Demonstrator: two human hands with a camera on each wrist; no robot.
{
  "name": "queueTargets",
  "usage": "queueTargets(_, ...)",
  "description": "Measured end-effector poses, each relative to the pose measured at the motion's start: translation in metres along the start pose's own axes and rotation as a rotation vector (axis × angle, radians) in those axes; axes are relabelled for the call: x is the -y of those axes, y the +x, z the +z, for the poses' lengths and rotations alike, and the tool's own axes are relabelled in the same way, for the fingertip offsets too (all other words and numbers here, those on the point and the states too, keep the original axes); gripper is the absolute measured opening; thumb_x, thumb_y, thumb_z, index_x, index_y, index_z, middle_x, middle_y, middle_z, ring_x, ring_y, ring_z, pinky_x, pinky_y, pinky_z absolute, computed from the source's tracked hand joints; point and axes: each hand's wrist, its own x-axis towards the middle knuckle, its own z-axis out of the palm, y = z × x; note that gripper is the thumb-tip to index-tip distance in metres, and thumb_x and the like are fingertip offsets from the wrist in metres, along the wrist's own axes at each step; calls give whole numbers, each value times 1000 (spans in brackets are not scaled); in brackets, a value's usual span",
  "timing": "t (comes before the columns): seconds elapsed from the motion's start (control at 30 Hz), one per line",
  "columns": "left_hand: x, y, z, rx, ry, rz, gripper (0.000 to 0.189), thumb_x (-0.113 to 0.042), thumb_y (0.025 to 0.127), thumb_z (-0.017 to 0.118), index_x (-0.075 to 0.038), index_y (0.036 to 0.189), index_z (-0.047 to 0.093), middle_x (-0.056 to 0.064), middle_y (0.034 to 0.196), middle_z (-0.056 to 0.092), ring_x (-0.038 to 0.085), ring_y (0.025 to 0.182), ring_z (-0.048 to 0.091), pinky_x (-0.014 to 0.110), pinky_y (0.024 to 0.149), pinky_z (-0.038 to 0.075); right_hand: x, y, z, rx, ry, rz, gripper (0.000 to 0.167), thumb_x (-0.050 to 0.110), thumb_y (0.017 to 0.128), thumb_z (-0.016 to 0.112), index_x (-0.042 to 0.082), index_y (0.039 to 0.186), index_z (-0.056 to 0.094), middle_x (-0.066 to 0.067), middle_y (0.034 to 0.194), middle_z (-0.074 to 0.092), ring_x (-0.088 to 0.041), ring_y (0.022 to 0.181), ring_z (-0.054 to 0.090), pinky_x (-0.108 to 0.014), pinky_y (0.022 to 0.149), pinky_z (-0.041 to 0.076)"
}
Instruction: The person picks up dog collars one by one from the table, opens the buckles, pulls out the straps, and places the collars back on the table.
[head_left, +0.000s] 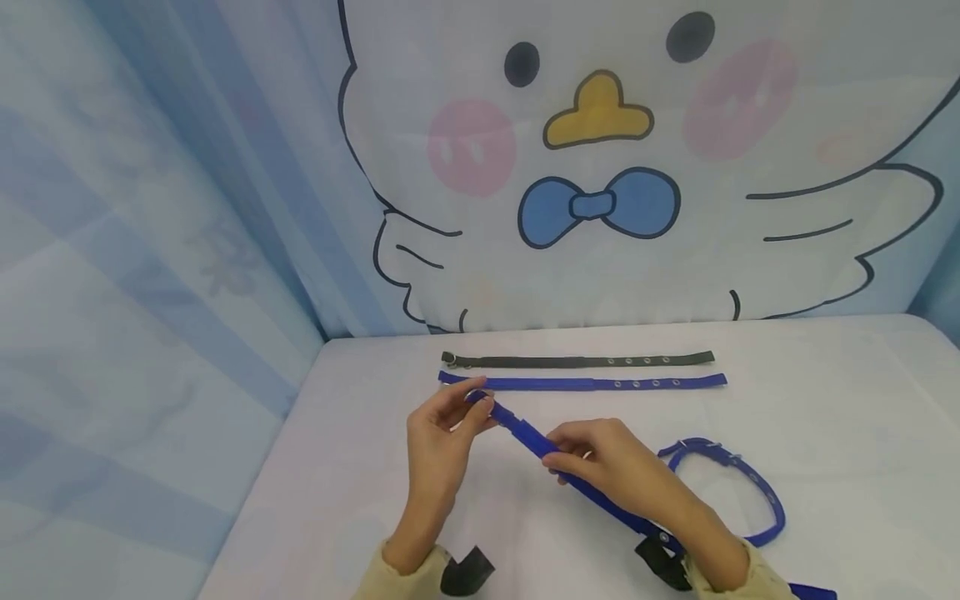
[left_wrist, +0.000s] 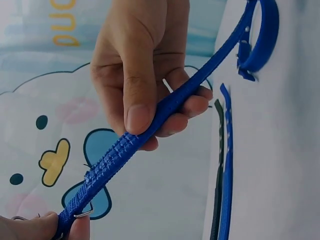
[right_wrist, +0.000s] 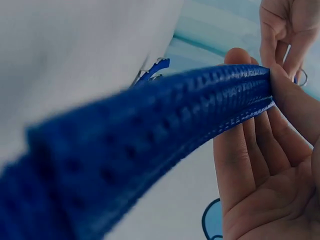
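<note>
Behind the table we see a cloth backdrop [head_left: 480, 275] with a printed cartoon figure; the tabletop [head_left: 360, 450] is pale and smooth.

In the head view, the held strap [head_left: 536, 437], narrow and blue, is between both hands, its long axis slanting from far left towards near right. The left hand [head_left: 438, 437] pinches its far end with thumb and finger; the right hand [head_left: 611, 462] pinches its middle. Beyond, a dark strap [head_left: 536, 362] and a second blue strap [head_left: 540, 384] lie flat and parallel; at right is a looped blue collar [head_left: 780, 512].

In the left wrist view, we notice rough stitching and a metal ring [left_wrist: 84, 213]; the axis climbs to upper right.

In the right wrist view, the held strap looks ridged, partly blurred, and runs from lower left to the right hand, whose thumb presses it against the fingers.
</note>
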Motion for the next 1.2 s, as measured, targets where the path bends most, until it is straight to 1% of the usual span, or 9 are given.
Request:
queueTargets(0.1,1,1,-3,-6,-5,-14,27,0,90,70,-7,116,71,15,101,69,22,88,73,30,76,61,-3,-2,-4,10,-5,-1,23,28,95,67,8,104,73,3,83,73,-5,73,67,-19,70,57)
queueTargets(0.27,2,5,-9,-41,-25,-35,31,1,89,70,-6,120,69,16,107,69,23,89,73,31,76,61,-6,-8,-12,14,0,9,24,27,94,69,7,107,73,3,84,73,-12,73,69,-19,68,56)
queueTargets(0.43,1,10,-17,-65,-57,-51,32,2,89,70,-4,120,68,18,109,68,24,91,73,32,77,61,-12,-14,-19,22,-3,30,28,26,92,70,5,110,72,2,84,74,-11,73,69,-19,68,56)
queueTargets(0.63,1,14,-24,-93,-72,-66,26,2,89,71,0,115,70,19,108,67,23,91,74,32,78,61,-20,-22,-29,20,-8,65,28,27,91,71,5,110,73,3,83,73,-10,72,68,-22,65,56)
queueTargets(0.77,1,17,-27,-115,-57,-85,24,1,89,71,1,113,70,18,108,68,23,91,74,31,78,61,-25,-28,-38,20,2,82,28,25,91,71,4,109,72,0,83,73,-12,72,69,-22,65,57)
queueTargets(0.83,1,18,-29,-126,-48,-96,24,0,89,71,1,113,70,18,109,68,23,92,74,31,78,61,-27,-31,-42,23,-11,85,29,24,92,71,2,110,71,0,83,73,-13,71,69,-22,66,57)
queueTargets(1.03,4,22,-36,-179,-22,-118,25,-4,91,70,-1,116,68,19,112,66,21,93,73,28,78,60,-32,-39,-53,16,-43,153,29,24,91,72,3,111,71,0,84,73,-14,72,68,-21,69,58)
queueTargets(1.2,8,24,-40,-187,-5,-144,25,-5,92,69,-1,116,67,20,113,65,21,94,73,27,79,60,-37,-46,-62,5,-45,198,28,22,91,72,2,111,71,-1,86,73,-15,72,67,-21,69,58)
